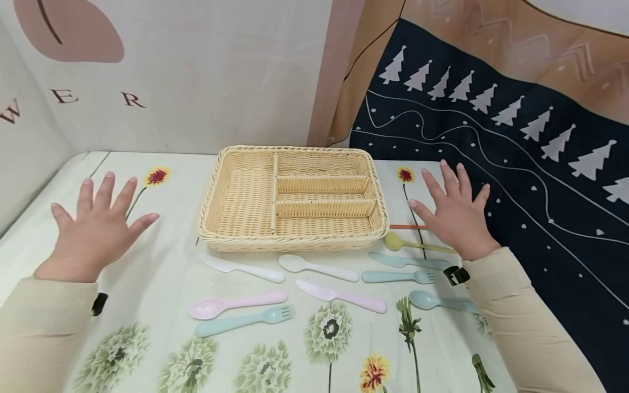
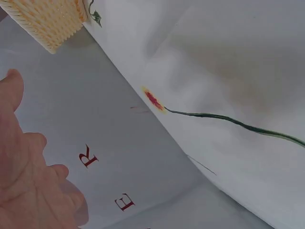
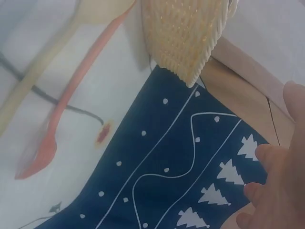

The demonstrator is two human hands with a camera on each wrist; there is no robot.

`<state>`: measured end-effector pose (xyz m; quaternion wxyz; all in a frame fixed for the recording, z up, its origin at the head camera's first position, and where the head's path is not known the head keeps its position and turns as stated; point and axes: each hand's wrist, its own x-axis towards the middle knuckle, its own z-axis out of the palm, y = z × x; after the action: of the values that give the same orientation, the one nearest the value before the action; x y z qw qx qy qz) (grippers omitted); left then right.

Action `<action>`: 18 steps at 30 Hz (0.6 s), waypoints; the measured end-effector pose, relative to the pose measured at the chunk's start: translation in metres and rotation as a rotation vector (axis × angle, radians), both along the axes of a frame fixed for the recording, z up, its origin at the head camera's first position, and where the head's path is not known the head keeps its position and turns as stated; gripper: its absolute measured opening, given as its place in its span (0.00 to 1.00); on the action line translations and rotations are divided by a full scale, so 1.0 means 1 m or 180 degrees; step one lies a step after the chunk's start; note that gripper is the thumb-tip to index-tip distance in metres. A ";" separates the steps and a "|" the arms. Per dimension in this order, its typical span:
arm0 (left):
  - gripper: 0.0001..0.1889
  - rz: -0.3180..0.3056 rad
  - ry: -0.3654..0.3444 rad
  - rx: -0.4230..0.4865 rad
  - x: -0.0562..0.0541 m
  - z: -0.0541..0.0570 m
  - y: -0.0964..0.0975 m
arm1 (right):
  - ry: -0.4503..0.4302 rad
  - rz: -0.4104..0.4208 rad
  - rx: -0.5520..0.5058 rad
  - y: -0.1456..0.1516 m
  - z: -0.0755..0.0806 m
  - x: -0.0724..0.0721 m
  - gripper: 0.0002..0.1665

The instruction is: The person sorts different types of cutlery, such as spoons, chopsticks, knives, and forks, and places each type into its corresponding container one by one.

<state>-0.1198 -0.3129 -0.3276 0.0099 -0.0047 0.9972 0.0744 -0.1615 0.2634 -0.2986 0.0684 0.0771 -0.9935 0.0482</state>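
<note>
My left hand (image 1: 100,229) is held out over the table left of a wicker basket (image 1: 295,244), fingers spread and holding nothing. To the basket's right, my right hand (image 1: 457,218) is likewise spread and holds nothing. Dividers split the basket into one large left compartment and three narrow right ones, with no cutlery inside. In front of it lie a white knife (image 1: 245,268), white spoon (image 1: 319,267), pink spoon (image 1: 236,304), pink knife (image 1: 341,296) and blue fork (image 1: 245,320). Nearest my right hand are a yellow-green spoon (image 1: 417,244) and an orange fork (image 3: 71,86).
Below my right wrist lie a blue knife (image 1: 408,260), a second blue fork (image 1: 398,277) and a blue spoon (image 1: 437,301). A white flowered cloth (image 1: 162,305) covers the table. Behind stands a pale wall covering (image 1: 221,82); dark tree-patterned fabric (image 1: 540,218) borders the right edge.
</note>
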 end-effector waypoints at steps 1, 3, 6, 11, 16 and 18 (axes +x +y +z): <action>0.44 -0.0008 0.0013 -0.0001 0.000 0.000 0.000 | 0.0018 0.0007 0.0011 -0.001 0.000 0.000 0.44; 0.44 -0.0022 0.0044 0.0004 -0.001 0.000 0.002 | 0.0053 0.0022 0.0027 -0.003 0.000 -0.001 0.44; 0.44 -0.0046 0.0108 0.0031 -0.002 0.000 0.005 | 0.0110 0.0051 0.0040 -0.007 -0.001 -0.001 0.44; 0.43 -0.0090 0.0209 0.0167 -0.006 0.002 0.013 | 0.0211 0.0098 -0.0041 -0.013 -0.002 -0.001 0.43; 0.42 -0.0113 0.0275 0.0307 -0.010 0.004 0.024 | 0.0296 0.0165 -0.0134 -0.020 -0.005 -0.002 0.42; 0.42 -0.0124 0.0315 0.0349 -0.012 0.004 0.029 | 0.0320 0.0200 -0.0167 -0.023 -0.006 -0.002 0.42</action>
<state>-0.1317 -0.2835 -0.3233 -0.0377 0.0190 0.9908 0.1289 -0.1633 0.2406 -0.3043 0.1187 0.1087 -0.9843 0.0724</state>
